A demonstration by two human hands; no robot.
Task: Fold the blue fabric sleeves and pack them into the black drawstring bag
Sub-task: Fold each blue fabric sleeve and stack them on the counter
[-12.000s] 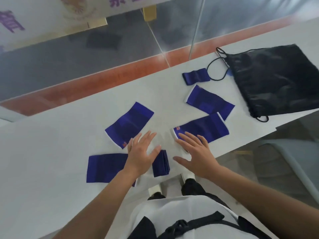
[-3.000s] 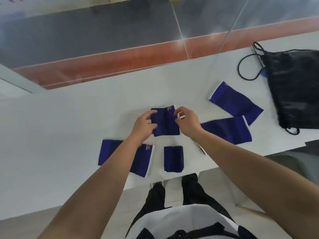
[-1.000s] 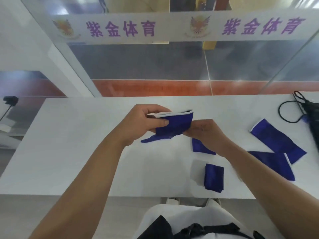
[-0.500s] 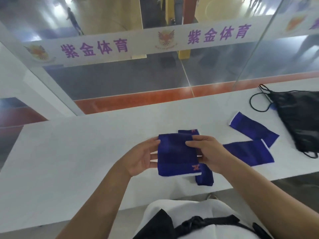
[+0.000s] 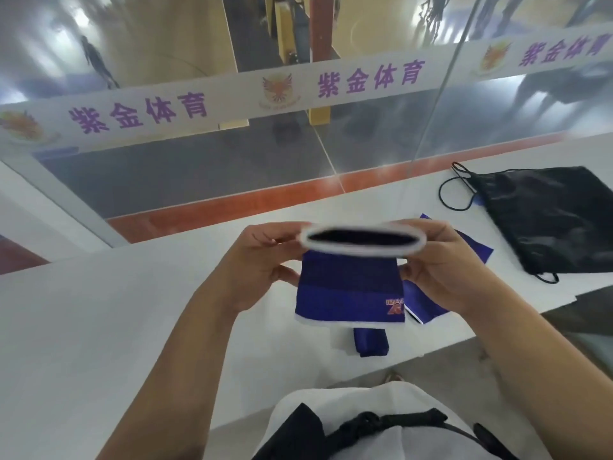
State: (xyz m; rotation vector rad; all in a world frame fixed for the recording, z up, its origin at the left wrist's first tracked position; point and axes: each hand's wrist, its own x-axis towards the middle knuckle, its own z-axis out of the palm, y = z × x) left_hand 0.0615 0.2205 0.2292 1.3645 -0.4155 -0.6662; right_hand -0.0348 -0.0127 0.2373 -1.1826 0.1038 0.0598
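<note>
Both hands raised and clamped: left hand (image 5: pixel 255 260) and right hand (image 5: pixel 441 260) are gripping opposite ends of the blue sleeve (image 5: pixel 348 290) at its white-trimmed mouth, stretching it open above the counter (image 5: pixel 99 327). A folded sleeve (image 5: pixel 371 343) is lying on the counter beneath. A near flat sleeve (image 5: pixel 426 305) and a far flat sleeve (image 5: pixel 477 249) are lying partly hidden behind the right hand. The black drawstring bag (image 5: pixel 557 220) is lying flat farther right.

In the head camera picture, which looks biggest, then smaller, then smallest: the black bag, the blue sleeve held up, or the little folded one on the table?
1. black drawstring bag, largest, though the frame cuts it off.
2. held blue sleeve; nearer the camera, so it may look oversized.
3. folded blue sleeve, smallest.
</note>
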